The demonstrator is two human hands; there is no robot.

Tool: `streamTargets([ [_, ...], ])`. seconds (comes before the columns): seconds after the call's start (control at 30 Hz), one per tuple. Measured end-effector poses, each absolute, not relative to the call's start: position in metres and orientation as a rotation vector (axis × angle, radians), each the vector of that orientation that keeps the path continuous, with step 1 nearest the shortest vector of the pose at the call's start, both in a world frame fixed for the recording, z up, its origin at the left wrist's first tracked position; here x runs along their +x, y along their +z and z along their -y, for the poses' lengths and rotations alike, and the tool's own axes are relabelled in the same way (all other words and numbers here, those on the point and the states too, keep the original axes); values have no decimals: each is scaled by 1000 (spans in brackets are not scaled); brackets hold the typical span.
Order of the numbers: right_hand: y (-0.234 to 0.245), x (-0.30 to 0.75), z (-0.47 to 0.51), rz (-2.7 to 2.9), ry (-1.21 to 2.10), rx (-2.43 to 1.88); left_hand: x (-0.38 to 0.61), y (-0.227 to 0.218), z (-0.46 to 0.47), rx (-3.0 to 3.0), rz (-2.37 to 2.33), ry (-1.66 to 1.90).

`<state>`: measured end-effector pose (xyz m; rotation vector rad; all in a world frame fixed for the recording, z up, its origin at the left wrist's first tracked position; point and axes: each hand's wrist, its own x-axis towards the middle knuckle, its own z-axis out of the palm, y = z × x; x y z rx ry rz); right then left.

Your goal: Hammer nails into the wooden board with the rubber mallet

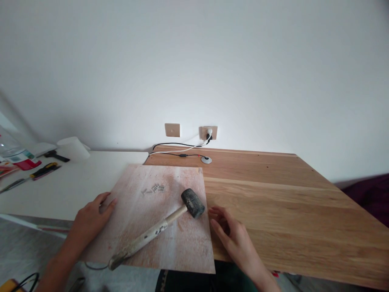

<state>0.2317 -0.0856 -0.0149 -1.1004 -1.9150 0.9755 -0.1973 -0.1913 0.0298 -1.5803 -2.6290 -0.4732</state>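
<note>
A square, mottled pinkish board [170,243] lies across the white table and the wooden desk, its near edge jutting out toward me. On it rests a rubber mallet [193,202] with a black head and a worn, pale handle pointing to the near left. Several small metal screws or pins [156,187] lie loose near the board's far side. My left hand [89,221] is at the board's left edge, thumb and forefinger apart. Beside the right edge, my right hand [235,233] hovers or rests over the desk with loosely bent fingers and nothing visible in it.
On the white table [112,170] to the left are a screwdriver [45,171], a black-handled tool [57,156], a plastic bottle [21,156] and a white roll [73,149]. Cables run along the wooden desk [288,211] to a wall socket [208,132].
</note>
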Motion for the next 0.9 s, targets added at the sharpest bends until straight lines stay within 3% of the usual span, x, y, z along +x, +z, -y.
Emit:
streamTargets([
  [0.47,-11,267,77,1933,974,-1163,-161,39,182,-1435,2855,-473],
  [0.9,-2,381,67,1755,713,-1624,-67,22,163,-1796,2528,-527],
])
